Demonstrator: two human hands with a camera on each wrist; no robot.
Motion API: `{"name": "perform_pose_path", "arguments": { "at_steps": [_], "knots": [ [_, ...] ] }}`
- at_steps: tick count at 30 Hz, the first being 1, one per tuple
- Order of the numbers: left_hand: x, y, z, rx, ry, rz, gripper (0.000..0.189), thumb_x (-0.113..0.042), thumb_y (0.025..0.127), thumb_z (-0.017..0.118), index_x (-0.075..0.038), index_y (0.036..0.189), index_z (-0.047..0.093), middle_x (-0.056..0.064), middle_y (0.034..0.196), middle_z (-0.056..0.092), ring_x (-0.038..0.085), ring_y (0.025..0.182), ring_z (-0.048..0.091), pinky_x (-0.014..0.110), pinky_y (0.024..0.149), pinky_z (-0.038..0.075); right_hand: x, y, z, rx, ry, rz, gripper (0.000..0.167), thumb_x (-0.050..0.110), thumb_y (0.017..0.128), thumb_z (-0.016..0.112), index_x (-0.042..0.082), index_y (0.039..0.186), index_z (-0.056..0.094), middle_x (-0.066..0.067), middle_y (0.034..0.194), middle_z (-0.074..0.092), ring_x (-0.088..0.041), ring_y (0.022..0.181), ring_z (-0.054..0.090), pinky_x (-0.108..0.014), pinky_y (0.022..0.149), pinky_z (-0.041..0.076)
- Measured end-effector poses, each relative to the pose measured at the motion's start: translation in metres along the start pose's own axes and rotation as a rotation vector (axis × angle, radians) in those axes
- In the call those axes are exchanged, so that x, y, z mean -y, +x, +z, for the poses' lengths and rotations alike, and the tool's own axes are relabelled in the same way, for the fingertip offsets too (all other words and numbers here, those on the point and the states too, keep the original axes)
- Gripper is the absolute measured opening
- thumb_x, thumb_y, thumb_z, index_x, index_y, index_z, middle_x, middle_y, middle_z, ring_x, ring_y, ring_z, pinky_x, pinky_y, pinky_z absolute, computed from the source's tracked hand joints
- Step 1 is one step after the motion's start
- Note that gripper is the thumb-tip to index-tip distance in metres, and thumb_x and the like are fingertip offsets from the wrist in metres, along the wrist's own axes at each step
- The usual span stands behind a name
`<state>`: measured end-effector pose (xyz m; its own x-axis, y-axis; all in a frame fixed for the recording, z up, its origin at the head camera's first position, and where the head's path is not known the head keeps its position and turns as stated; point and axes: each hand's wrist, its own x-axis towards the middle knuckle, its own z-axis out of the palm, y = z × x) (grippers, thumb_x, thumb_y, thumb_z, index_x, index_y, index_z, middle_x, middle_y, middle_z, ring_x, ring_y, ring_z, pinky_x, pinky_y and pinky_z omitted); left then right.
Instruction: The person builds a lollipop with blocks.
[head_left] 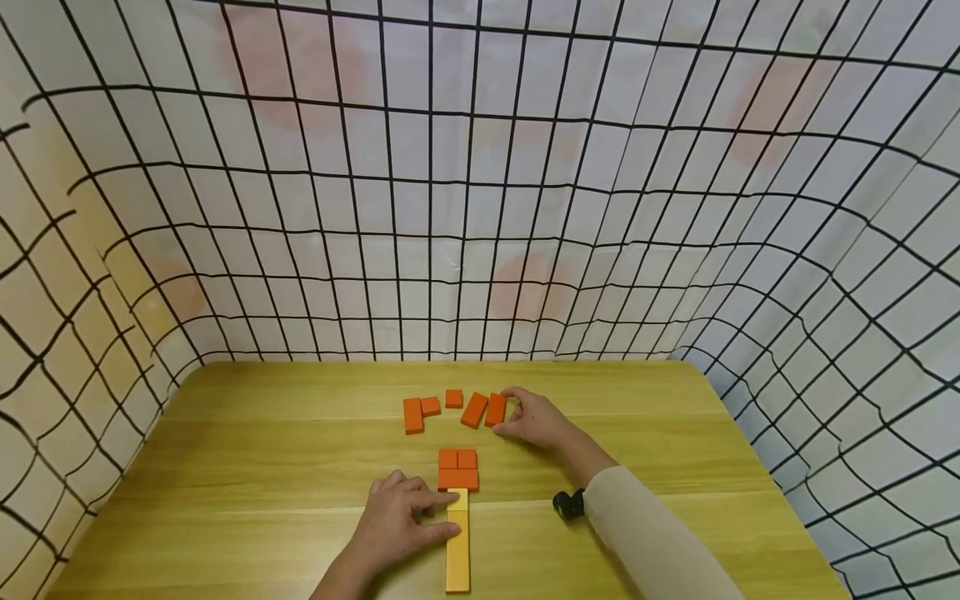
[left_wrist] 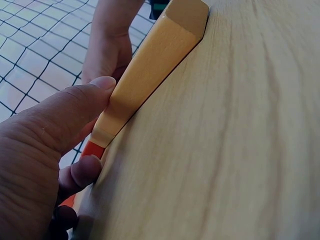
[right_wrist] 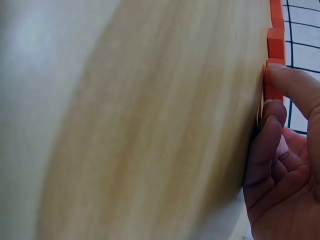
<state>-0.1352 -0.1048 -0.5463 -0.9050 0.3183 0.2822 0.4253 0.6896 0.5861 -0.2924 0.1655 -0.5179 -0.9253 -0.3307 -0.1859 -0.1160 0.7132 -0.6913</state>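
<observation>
My right hand (head_left: pixel 536 419) pinches the rightmost orange block (head_left: pixel 496 409) at the far side of the table, index finger at one end and thumb at the other. In the right wrist view the fingertips lie right on that block (right_wrist: pixel 272 89). Nearer to me, my left hand (head_left: pixel 390 518) touches a yellow column from its left side. Its index fingertip rests on a small pale yellow block (head_left: pixel 458 500), its thumb on the long yellow block (head_left: pixel 458 562). Directly beyond stand two small orange squares (head_left: pixel 447 458) over an orange rectangle (head_left: pixel 458 479).
Left of the pinched block lie a tilted orange block (head_left: pixel 474 411), a small orange square (head_left: pixel 453 398), another small one (head_left: pixel 430 406) and an upright orange rectangle (head_left: pixel 413 415). Black wire mesh (head_left: pixel 457 250) surrounds the wooden table (head_left: pixel 262 467) at the back and sides.
</observation>
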Motion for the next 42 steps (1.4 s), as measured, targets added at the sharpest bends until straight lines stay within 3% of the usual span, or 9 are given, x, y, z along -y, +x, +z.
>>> {"name": "perform_pose_path", "arguments": {
  "at_steps": [13, 31, 42],
  "knots": [
    [0.000, -0.001, 0.000, -0.014, 0.008, 0.011, 0.037, -0.059, 0.078, 0.081, -0.043, 0.111, 0.078, -0.023, 0.070, 0.052, -0.003, 0.072, 0.032, 0.026, 0.074, 0.027, 0.003, -0.014, 0.003, 0.018, 0.031, -0.029, 0.067, 0.033, 0.087, 0.083, 0.015, 0.144, 0.052, -0.002, 0.085, 0.065, -0.017, 0.072, 0.058, -0.032, 0.070, 0.049],
    [0.001, 0.000, 0.001, -0.010, 0.005, 0.007, 0.037, -0.058, 0.077, 0.082, -0.043, 0.111, 0.078, -0.023, 0.070, 0.052, -0.003, 0.072, 0.032, 0.027, 0.075, 0.026, 0.006, -0.039, 0.010, 0.128, -0.038, -0.134, 0.065, 0.039, 0.085, 0.084, 0.022, 0.140, 0.055, 0.004, 0.085, 0.064, -0.011, 0.069, 0.057, -0.028, 0.067, 0.051],
    [0.000, -0.001, 0.001, -0.034, 0.000, 0.031, 0.036, -0.057, 0.078, 0.082, -0.042, 0.111, 0.078, -0.022, 0.069, 0.051, -0.003, 0.072, 0.030, 0.027, 0.075, 0.025, 0.007, -0.042, 0.014, 0.143, -0.093, -0.140, 0.063, 0.038, 0.082, 0.087, 0.021, 0.136, 0.057, 0.005, 0.087, 0.060, -0.009, 0.070, 0.052, -0.027, 0.067, 0.047]
  ]
}}
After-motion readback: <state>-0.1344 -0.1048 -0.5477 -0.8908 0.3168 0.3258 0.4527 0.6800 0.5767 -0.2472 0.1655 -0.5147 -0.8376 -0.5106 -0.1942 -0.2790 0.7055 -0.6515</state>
